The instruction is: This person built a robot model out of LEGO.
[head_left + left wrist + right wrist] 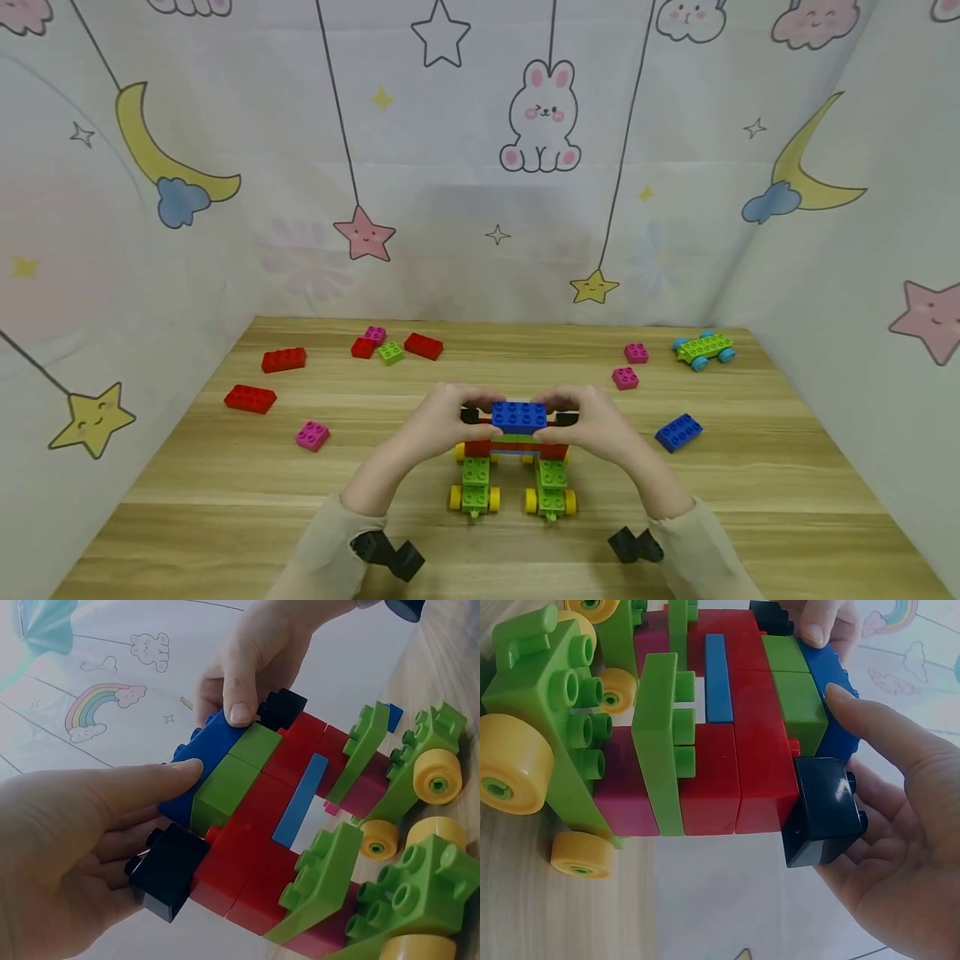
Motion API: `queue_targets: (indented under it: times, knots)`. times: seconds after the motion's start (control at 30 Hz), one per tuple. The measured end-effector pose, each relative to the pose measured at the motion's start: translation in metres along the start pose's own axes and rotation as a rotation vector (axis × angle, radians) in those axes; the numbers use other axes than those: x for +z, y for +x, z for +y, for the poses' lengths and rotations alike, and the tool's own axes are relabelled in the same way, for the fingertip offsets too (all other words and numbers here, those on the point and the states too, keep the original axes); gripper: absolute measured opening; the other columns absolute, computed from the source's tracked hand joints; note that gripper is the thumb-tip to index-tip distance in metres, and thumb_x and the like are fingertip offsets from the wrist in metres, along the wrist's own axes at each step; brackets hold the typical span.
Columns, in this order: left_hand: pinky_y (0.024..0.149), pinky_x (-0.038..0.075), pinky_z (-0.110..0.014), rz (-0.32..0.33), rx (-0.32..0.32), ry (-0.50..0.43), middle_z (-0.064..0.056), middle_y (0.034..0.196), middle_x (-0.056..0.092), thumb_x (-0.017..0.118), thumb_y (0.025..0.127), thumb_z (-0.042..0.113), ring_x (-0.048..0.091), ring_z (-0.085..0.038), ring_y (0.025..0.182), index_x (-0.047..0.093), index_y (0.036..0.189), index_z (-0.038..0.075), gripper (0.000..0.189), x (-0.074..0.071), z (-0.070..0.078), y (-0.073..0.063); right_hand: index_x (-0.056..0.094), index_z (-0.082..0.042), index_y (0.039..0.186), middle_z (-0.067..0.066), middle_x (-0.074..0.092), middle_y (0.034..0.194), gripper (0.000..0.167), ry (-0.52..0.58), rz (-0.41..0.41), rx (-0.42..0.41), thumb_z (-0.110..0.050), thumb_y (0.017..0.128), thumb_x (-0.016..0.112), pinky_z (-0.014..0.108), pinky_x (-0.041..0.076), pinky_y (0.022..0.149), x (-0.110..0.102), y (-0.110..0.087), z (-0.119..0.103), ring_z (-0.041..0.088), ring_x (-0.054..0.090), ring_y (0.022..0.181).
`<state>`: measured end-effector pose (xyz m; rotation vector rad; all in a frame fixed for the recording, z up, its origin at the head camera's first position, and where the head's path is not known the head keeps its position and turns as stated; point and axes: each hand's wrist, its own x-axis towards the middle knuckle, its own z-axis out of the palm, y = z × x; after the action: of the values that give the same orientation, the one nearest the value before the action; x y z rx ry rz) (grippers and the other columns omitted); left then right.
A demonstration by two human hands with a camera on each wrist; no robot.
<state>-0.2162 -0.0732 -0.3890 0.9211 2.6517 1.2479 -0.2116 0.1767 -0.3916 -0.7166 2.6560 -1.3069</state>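
Observation:
A blue brick [519,418] tops a built structure that stands on green wheeled bases [476,483] with yellow wheels. My left hand [452,419] grips the brick's left end between thumb and fingers, and my right hand [590,421] grips the right end. Directly under it lie light green bricks [232,787], apparently touching it. Below those come long red bricks [761,742], with a flat blue piece [718,679] beneath. Black bricks [171,862] stick up at both ends of the red layer, beside my fingers. Part of the structure is hidden behind the hands in the head view.
Red bricks [251,399], pink bricks [312,436] and a small green brick [391,353] lie loose at left. Right of the structure are another blue brick [678,432], two pink bricks [626,378] and a green car base [705,347] with blue wheels. A patterned curtain [465,192] backs the table.

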Motion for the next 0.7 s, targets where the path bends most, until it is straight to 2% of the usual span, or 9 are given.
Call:
queue_targets:
  times: [0.37,0.53,0.7]
  knots:
    - [0.087,0.057,-0.037,-0.009,0.053,0.033,-0.011,0.114,0.07,0.074,0.087,0.015,0.066,-0.029,0.106,0.066,0.12,0.003,0.036,0.0029,-0.0002,0.0002,0.067,-0.003,0.118,0.014,0.069,0.116,0.039,-0.042,-0.013,-0.045,-0.023,0.086,0.076,0.047,0.054,0.092,-0.0002,-0.0011,-0.0003,0.033,0.064,0.11]
    - [0.089,0.056,-0.038,-0.001,0.077,0.056,-0.012,0.118,0.069,0.075,0.087,0.016,0.065,-0.029,0.109,0.064,0.123,0.002,0.04,0.0027,0.0006,-0.0008,0.065,-0.003,0.122,0.014,0.067,0.121,0.043,-0.062,-0.017,-0.06,-0.024,0.086,0.076,0.05,0.051,0.096,-0.0007,-0.0019,-0.0015,0.034,0.062,0.114]
    - [0.093,0.054,-0.04,0.025,0.095,0.072,-0.01,0.121,0.068,0.075,0.087,0.02,0.064,-0.025,0.112,0.064,0.126,0.004,0.043,0.0031,0.0018,-0.0018,0.062,-0.004,0.127,0.015,0.065,0.126,0.048,-0.026,-0.028,-0.059,-0.025,0.086,0.076,0.056,0.046,0.1,-0.0068,-0.0051,-0.0015,0.035,0.059,0.118]
